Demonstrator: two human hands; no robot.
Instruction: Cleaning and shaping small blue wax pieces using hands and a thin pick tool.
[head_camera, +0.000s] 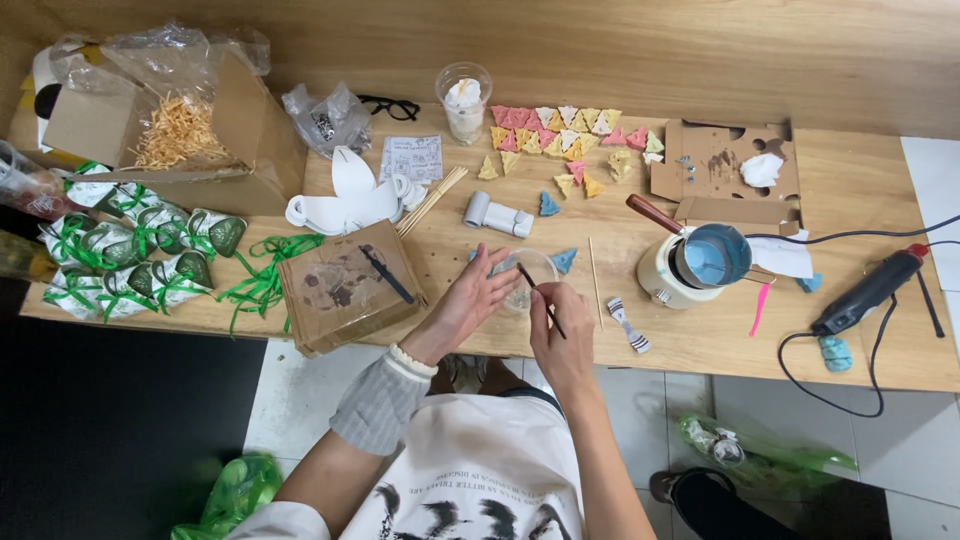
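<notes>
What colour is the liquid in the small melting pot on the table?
Light blue, seen best in the head view: the liquid fills the cream melting pot.
</notes>
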